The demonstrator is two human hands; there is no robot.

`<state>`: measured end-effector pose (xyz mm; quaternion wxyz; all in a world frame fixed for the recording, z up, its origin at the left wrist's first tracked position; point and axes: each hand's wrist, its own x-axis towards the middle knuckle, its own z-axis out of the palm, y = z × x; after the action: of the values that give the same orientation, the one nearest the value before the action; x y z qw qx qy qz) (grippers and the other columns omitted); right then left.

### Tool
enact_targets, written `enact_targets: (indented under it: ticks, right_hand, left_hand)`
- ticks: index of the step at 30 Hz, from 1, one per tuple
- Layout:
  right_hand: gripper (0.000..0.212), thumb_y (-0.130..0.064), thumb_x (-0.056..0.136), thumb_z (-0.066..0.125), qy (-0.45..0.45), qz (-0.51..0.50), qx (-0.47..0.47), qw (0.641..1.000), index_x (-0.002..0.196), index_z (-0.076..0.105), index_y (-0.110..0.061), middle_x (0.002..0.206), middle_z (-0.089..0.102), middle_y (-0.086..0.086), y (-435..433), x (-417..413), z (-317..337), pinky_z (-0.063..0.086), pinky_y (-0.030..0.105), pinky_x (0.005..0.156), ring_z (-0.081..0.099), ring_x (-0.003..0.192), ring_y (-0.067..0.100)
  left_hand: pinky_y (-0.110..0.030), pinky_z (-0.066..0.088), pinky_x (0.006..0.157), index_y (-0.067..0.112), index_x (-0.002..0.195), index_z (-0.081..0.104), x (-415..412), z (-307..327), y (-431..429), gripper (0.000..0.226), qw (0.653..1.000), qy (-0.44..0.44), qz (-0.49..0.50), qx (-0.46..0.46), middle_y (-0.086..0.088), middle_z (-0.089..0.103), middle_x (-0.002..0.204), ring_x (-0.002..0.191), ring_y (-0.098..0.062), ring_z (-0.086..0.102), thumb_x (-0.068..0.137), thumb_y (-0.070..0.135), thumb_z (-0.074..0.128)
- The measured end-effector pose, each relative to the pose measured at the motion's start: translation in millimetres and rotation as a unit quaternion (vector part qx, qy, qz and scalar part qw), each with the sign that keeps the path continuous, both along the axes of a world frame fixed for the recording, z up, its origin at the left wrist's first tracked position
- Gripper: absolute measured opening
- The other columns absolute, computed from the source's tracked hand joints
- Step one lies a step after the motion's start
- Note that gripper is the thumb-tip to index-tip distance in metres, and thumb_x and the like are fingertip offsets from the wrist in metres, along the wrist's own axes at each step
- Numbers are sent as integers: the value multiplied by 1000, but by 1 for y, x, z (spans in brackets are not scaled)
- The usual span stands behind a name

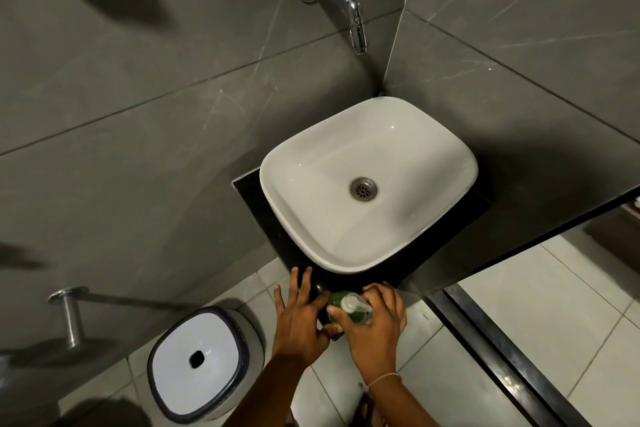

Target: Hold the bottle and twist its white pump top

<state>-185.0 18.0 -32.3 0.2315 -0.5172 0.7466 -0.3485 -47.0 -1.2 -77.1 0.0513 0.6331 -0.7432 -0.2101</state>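
Observation:
A green soap bottle [337,302] with a clear pump head [353,303] stands on the near edge of the black counter [249,198]. My right hand [375,326] curls round the bottle from the right, thumb across its front. My left hand [301,315] lies beside the bottle on its left, fingers spread straight and reaching onto the counter edge. Just beyond both hands sits the white basin [304,163], dry, with a metal drain [363,188].
A chrome wall tap [349,7] juts out above the basin's far side. A white-lidded bin [199,359] stands on the tiled floor to the left, below a metal wall bar [71,315]. Grey tiled walls meet in a corner behind the basin. A dark floor strip [502,354] runs at right.

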Motion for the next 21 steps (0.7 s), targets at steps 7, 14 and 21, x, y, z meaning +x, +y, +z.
enact_targets:
  ticks: [7, 14, 21]
  right_hand:
    - [39, -53, 64, 74, -28, 19, -28, 999, 101, 59, -56, 127, 52, -21, 6, -1, 3, 18, 49, 115, 27, 137, 10]
    - [43, -53, 54, 84, -14, -24, 8, 1000, 79, 57, -32, 105, 59, -9, -1, 5, 6, 36, 54, 101, 47, 121, 25]
    - [40, -40, 58, 88, -13, -1, -18, 1000, 91, 65, -45, 111, 54, -22, 1, 2, 4, 28, 48, 108, 40, 130, 20]
  left_hand:
    - [-61, -5, 117, 37, 131, 50, 0, 0, 0, 62, 1000, 5, -1, -1, -1, -3, 162, 144, -23, -26, 76, 65, 57]
    - [-62, -3, 117, 35, 125, 54, 0, -1, -1, 56, 1000, 5, -1, 0, -2, 0, 163, 143, -21, -29, 74, 56, 63]
    - [-62, -4, 116, 36, 124, 55, 1, -1, -1, 60, 1000, 7, -4, -9, -1, 0, 162, 144, -23, -25, 73, 67, 53]
